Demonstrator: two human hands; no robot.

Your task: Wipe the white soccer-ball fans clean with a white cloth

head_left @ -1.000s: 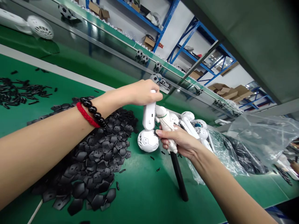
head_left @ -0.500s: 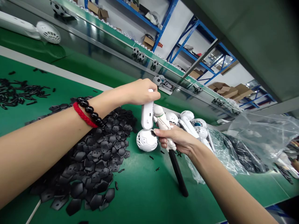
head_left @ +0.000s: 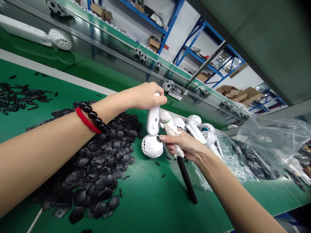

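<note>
Though crumpled, dark-filled clear bag (head_left: 239, 159) near right hand (head_left: 186, 145)

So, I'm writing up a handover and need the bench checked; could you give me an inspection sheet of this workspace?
Surface: smooth green tabletop, scattered with small black slivers.
Items in hand: white plastic device with slotted round head; white-wrapped tool with black rod handle.
Clutter: heap of black pentagonal plastic pieces; white fan-like units; clear plastic bag.
Left hand: closed on the device's upper end.
Right hand: closed around the tool, thumb at the device's head.
Cables: none certain; thin pale strip at lower left, nature unclear.
Surroundings: green conveyor belt carrying football-patterned balls; blue metal shelving.
</note>
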